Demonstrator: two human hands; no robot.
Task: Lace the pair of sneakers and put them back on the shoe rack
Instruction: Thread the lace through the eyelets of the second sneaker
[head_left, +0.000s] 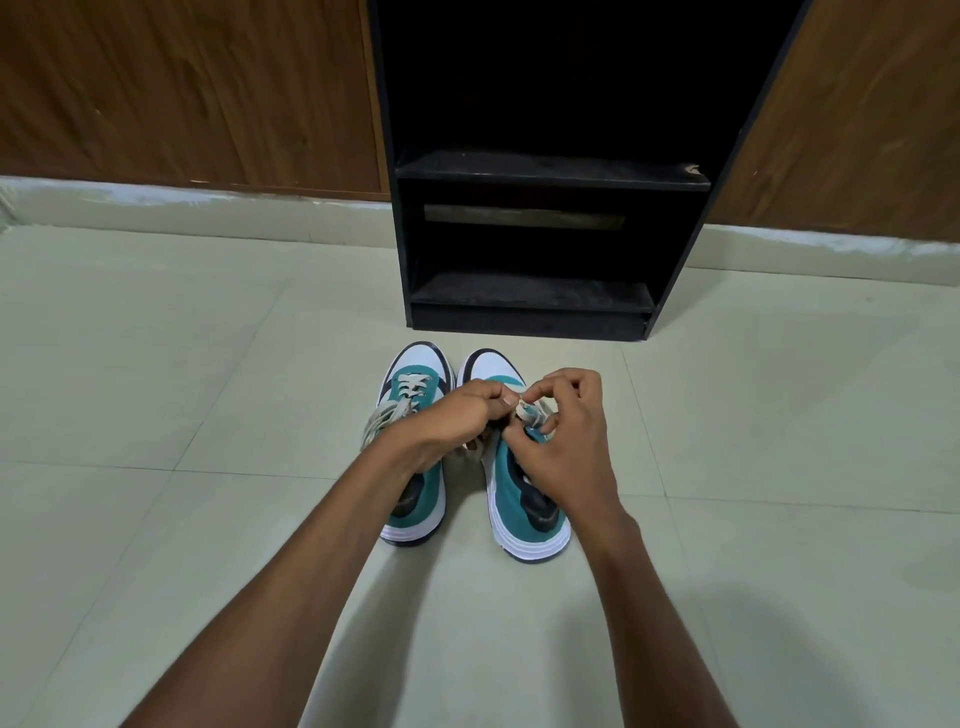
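Note:
Two teal, white and black sneakers stand side by side on the floor, toes toward the rack. The left sneaker (410, 384) shows cream laces crossed through its eyelets, with loose ends falling off its left side. Over the right sneaker (511, 499), my left hand (457, 415) and my right hand (563, 436) meet, both pinching its cream lace (527, 413) at the tongue. My hands hide most of that shoe's eyelets. The black shoe rack (540, 176) stands just beyond the shoes.
The rack has a middle shelf and a low bottom shelf (530, 296), both bare. Brown wooden panels (182, 93) flank it on either side above a pale skirting. Light floor tiles (156, 364) spread all around the shoes.

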